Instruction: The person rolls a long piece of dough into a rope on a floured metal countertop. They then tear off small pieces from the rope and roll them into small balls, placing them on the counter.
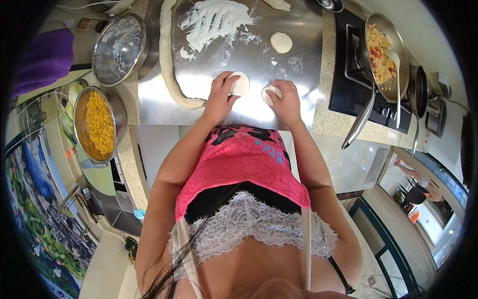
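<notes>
Near the front edge of a metal work sheet (246, 112), my left hand (219, 93) holds a flat round piece of dough (240, 83) between thumb and fingers. My right hand (287, 99) has its thumb and fingers around a second, smaller-looking dough round (267, 96), partly hidden by them. Farther back lies another flattened dough disc (281, 42), untouched. A long dough rope (167, 67) runs down the left of the sheet and curves in until it ends beside my left wrist. White flour (216, 22) is spread behind my hands, with finger marks in it.
To the left stand a flour-smeared metal bowl (119, 48) and a metal bowl of yellow shreds (100, 123). On the right, a frying pan (399, 41) with yellow and red food and a white spatula (396, 63) sits on the cooktop (343, 67), its handle jutting forward.
</notes>
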`<state>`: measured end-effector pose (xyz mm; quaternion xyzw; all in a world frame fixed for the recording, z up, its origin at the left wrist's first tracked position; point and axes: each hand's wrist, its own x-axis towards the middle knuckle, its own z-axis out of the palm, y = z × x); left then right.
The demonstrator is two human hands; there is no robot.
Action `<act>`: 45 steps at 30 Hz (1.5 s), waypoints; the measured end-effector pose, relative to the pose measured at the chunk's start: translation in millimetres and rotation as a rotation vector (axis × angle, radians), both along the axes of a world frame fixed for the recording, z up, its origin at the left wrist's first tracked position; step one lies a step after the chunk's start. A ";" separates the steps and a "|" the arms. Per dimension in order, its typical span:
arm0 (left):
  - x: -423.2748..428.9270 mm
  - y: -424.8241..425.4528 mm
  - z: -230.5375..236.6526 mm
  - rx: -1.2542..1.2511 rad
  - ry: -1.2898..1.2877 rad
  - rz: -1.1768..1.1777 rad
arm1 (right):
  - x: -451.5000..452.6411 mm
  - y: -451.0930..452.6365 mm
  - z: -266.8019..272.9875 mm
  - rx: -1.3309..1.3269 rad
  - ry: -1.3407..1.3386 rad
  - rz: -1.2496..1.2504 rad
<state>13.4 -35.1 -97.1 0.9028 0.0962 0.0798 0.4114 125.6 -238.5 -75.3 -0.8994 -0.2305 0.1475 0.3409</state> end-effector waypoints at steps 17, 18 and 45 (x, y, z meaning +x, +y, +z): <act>-17.1 -3.2 -5.0 -0.301 0.032 0.338 | -10.3 -1.6 4.7 -0.077 -0.306 0.214; -15.7 -2.8 -4.6 -0.270 0.031 0.330 | -8.8 -1.1 3.3 -0.116 -0.298 0.224; 51.7 -2.6 16.0 0.411 0.195 -0.108 | 18.2 16.0 -0.8 0.225 -0.317 -0.104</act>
